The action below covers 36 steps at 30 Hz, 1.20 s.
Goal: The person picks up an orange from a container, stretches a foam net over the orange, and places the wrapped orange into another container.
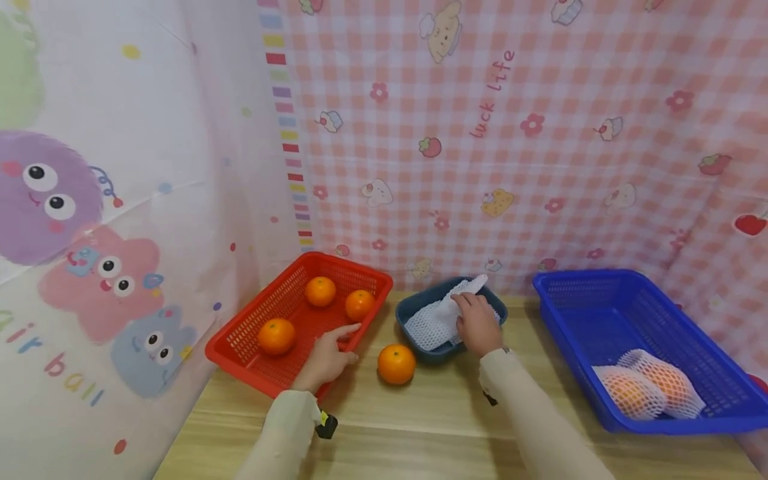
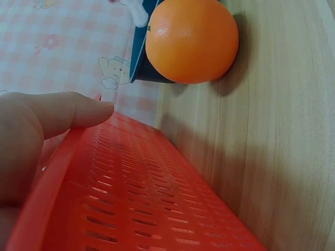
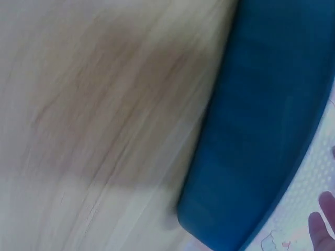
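In the head view my left hand (image 1: pixel 327 360) lies at the right side of the red basket (image 1: pixel 231 350), with its fingers inside and its thumb at the rim. The left wrist view shows one digit laid over that rim. Three oranges, one of them an orange (image 1: pixel 277 336) at the left, sit in this basket. Another orange (image 1: pixel 396 364) stands on the table between the hands. My right hand (image 1: pixel 478 325) reaches into the small teal basket (image 1: pixel 414 303) and pinches a white foam net (image 1: pixel 435 323). Only some fingertips (image 3: pixel 317 230) show in the right wrist view.
A blue basket (image 1: pixel 576 373) stands at the right, holding two oranges in foam nets, including a netted orange (image 1: pixel 633 392) at its near end. Patterned cloth (image 1: pixel 384 140) hangs behind and at both sides of the wooden table (image 1: pixel 390 433).
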{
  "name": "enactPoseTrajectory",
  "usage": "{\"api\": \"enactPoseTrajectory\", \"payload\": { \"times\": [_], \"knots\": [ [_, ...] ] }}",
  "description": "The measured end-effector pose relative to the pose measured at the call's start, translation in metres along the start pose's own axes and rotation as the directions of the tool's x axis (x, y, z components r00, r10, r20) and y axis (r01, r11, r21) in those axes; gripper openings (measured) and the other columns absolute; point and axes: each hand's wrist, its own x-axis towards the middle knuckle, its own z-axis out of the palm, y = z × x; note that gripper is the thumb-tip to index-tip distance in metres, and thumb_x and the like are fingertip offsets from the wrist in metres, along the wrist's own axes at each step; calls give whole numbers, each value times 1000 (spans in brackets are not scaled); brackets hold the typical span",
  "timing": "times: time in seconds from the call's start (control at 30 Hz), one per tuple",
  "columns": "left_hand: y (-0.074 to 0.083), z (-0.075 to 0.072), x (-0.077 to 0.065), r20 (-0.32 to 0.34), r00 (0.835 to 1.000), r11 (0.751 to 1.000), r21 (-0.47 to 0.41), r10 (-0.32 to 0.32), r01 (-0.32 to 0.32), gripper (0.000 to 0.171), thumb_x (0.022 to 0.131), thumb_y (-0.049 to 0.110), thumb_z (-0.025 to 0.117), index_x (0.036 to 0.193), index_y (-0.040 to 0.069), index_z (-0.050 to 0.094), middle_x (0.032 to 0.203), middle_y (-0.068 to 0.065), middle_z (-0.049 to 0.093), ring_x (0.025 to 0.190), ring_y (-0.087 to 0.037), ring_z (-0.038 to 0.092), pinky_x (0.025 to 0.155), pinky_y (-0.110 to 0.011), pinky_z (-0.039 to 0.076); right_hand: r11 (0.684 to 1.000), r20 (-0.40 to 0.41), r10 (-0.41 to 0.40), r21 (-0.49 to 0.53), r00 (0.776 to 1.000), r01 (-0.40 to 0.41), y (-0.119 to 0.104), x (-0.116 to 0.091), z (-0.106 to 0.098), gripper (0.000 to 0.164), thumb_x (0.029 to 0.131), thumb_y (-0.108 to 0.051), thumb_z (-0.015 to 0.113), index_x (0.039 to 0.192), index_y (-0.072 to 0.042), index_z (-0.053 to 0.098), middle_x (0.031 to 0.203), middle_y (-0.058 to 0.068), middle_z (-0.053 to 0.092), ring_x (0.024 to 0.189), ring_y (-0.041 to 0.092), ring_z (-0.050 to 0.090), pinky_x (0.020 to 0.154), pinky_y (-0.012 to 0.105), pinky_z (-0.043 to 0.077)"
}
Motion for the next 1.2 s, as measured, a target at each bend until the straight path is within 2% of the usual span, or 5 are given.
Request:
{"api": "enactPoseTrajectory", "payload": {
  "times": [0.27,0.53,0.8,1.03,1.2],
  "knots": [
    [3,0,0,7,1000,1000,7,-14,14,59,85,3,70,140,19,55,128,-12,59,101,-28,55,109,-61,20,998,-231,40,66,972,-25,2,-9,-24,28,78,3,73,105,-1,68,97,14,62,90,34,58,82,48,48],
    [2,4,-2,-19,1000,999,39,0,1,58,86,3,69,140,19,55,127,-10,60,97,-26,55,89,-47,44,996,-355,-35,61,934,60,-21,-39,-47,17,80,-9,77,96,-6,72,80,5,61,58,15,54,48,33,44],
    [4,5,-2,-17,1000,999,34,16,-15,59,85,3,68,141,18,54,127,-11,59,98,-27,54,85,-45,45,981,-359,-56,156,932,119,-46,-62,-66,20,79,-11,76,97,-7,70,78,0,62,56,8,49,47,26,41],
    [5,8,0,-75,993,991,103,88,-80,66,81,0,71,142,11,50,134,-19,52,120,-39,49,104,-60,31,981,-318,-90,134,944,138,-47,-78,-58,21,78,-11,78,98,-8,70,78,-2,61,57,7,50,49,25,43],
    [24,18,-2,-192,947,963,138,257,-233,63,77,2,76,135,16,57,140,-15,45,124,-38,45,100,-57,38,979,-328,-90,145,940,144,-48,-83,-53,22,76,-9,79,97,-9,70,78,-2,61,57,6,49,48,24,42]
  ]
}}
